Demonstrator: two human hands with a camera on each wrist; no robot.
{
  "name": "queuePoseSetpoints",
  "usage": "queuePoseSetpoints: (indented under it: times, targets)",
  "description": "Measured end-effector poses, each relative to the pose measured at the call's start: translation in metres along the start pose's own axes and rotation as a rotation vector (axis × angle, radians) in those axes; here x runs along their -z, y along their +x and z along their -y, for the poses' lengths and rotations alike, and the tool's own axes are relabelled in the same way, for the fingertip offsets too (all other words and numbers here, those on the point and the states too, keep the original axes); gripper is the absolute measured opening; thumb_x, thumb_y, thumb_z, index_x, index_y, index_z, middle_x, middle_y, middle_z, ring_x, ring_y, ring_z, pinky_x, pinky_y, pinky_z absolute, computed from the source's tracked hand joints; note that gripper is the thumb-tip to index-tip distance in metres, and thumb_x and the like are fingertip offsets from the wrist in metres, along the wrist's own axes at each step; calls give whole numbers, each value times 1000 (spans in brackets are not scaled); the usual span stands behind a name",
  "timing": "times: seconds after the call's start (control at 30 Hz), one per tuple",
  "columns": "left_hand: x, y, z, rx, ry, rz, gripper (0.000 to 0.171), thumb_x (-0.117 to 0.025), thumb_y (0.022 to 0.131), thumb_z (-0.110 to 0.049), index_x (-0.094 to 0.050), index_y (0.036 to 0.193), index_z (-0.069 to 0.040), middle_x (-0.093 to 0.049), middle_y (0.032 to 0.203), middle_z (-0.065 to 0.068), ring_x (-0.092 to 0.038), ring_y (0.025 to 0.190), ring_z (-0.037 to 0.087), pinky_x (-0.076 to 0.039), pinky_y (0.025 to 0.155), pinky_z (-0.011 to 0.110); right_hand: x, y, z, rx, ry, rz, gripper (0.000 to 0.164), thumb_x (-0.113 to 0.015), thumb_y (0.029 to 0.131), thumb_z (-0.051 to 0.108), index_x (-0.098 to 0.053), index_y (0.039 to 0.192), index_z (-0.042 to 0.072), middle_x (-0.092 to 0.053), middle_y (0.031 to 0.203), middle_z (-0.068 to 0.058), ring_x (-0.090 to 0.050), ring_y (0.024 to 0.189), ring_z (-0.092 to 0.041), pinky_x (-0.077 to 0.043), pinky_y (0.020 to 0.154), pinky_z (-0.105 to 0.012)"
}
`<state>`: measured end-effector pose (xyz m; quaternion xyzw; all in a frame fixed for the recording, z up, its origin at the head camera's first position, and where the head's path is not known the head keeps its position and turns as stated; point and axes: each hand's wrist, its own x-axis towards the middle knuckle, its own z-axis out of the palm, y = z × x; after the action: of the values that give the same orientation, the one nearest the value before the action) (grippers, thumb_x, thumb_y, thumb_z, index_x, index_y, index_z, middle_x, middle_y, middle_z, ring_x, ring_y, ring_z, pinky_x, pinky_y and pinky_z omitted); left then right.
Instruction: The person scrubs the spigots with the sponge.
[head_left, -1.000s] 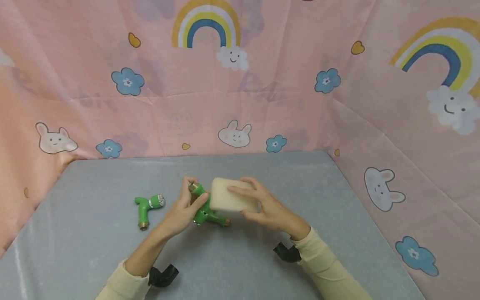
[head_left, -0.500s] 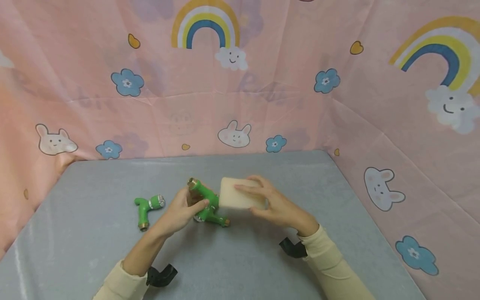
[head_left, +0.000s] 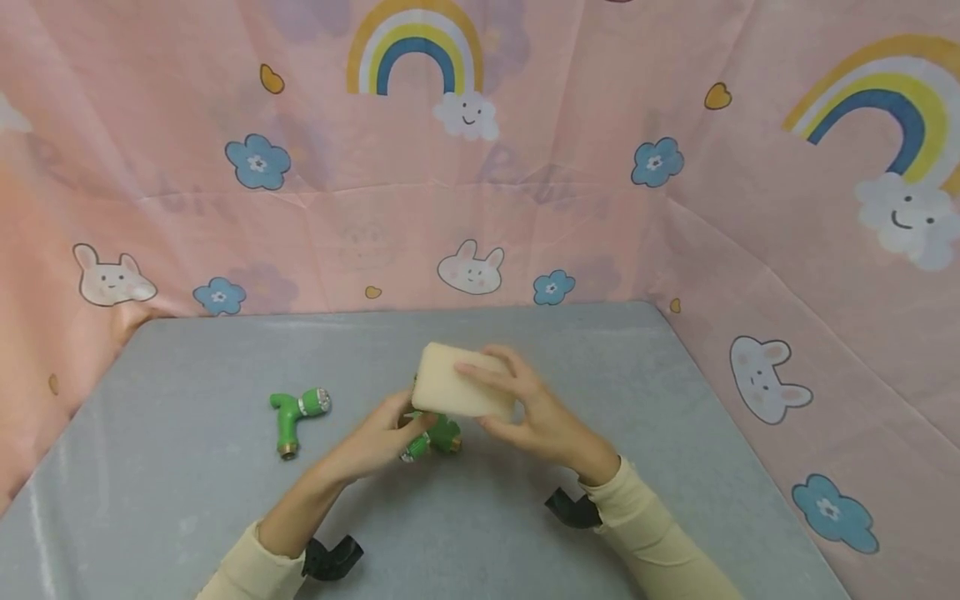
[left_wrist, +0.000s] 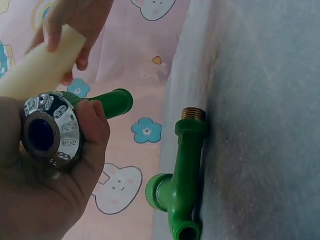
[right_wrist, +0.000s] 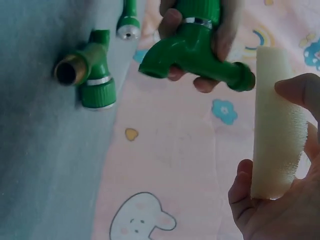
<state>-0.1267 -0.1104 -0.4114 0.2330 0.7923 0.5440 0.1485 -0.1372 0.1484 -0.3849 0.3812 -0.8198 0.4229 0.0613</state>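
Pink cloth (head_left: 540,233) printed with rainbows, clouds, rabbits, blue flowers and yellow hearts hangs behind the tabletop (head_left: 187,500) and along its right edge; the tabletop has a grey, softly mottled covering. Furthest left, in from the back left corner and well clear of the left edge, a green garden tap (head_left: 288,421) lies alone, its brass threaded end towards the near side and its silvery-capped handle towards the back edge.

Next comes the left hand (head_left: 382,437), raised over the middle of the tabletop, its fingers and thumb curled round a second green tap (right_wrist: 195,50). Much of that tap is hidden by the hand and the sponge in the head view; its patterned silver cap faces the left wrist camera. Below it, midway between the left and right edges, a third green tap (left_wrist: 185,170) lies on the tabletop, its brass thread pointing towards the right edge.

Further right, the right hand (head_left: 532,412) pinches a cream sponge block (head_left: 461,383) between thumb and fingers, off the tabletop. One end of the held tap comes right up to the sponge's side; I cannot tell whether they touch. Black curved pieces (head_left: 333,558) sit beside both cream sleeves (head_left: 652,533).
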Motion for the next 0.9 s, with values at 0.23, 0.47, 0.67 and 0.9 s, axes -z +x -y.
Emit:
queuePoseSetpoints:
  times: [0.23, 0.47, 0.67, 0.9]
  targets:
    - [4, 1, 2, -23, -39, 64, 54, -57, 102, -15, -40, 150, 4, -63, 132, 21, -64, 113, 32, -59, 91, 42, 6, 0, -9, -54, 8, -22, 62, -72, 87, 2, -56, 145, 16, -40, 149, -16, -47, 130, -36, -50, 96, -48]
    - [13, -5, -1, 30, -9, 16, 57, -58, 99, -14, -42, 150, 3, -52, 135, 26, -53, 113, 27, -50, 94, 31, 16, -3, -15, -110, -15, -49, 62, -72, 86, 1, -57, 144, 15, -40, 150, -16, -46, 130, -35, -49, 95, -44]
    - [12, -4, -2, 39, 66, -53, 58, -62, 97, -14, -43, 150, 3, -53, 143, 25, -48, 133, 40, -40, 112, 60, 13, -2, -8, -44, -31, -109, 62, -74, 85, 4, -58, 143, 16, -42, 148, -14, -45, 130, -33, -49, 94, -43]
    - [11, -1, -1, -5, 25, -47, 36, -64, 97, -11, -59, 130, 0, -64, 120, 21, -63, 96, 21, -59, 82, 38, 7, 0, -12, -37, -80, -88, 62, -74, 86, 3, -58, 143, 16, -42, 147, -18, -47, 129, -37, -52, 92, -46]
